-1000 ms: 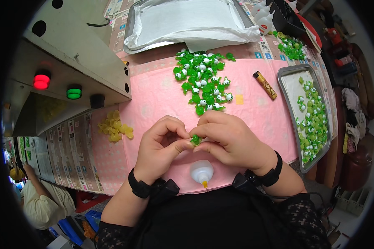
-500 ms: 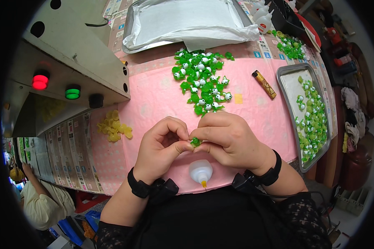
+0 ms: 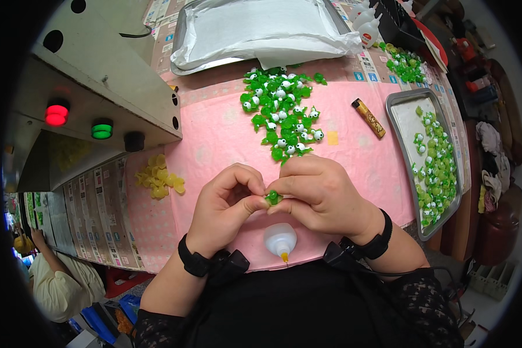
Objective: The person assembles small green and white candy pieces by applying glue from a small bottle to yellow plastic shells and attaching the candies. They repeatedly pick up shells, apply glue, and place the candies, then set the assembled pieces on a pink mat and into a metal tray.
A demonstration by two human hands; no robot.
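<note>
A small green translucent plastic figure (image 3: 274,198) is pinched between the fingertips of my left hand (image 3: 229,197) and my right hand (image 3: 316,191), low over the pink table cover. Both hands are closed on it, and fingers hide part of its sides. Just below, near the table's front edge, lies a white squeeze bottle (image 3: 280,236) with a yellow neck and thin needle tip pointing toward me. Beyond my hands spreads a pile of green figures with white, black-dotted eyeballs (image 3: 284,110). Left of my left hand sits a heap of yellowish translucent pieces (image 3: 159,176).
A metal tray lined with white paper (image 3: 261,29) stands at the back. At right, another metal tray (image 3: 395,107) holds many green figures, with a brown-gold tube (image 3: 368,118) beside it. A machine with lit buttons (image 3: 116,87) overhangs the left; a person (image 3: 64,284) works beyond.
My hands stay in nearly the same place. The green figure has turned slightly between my fingertips.
</note>
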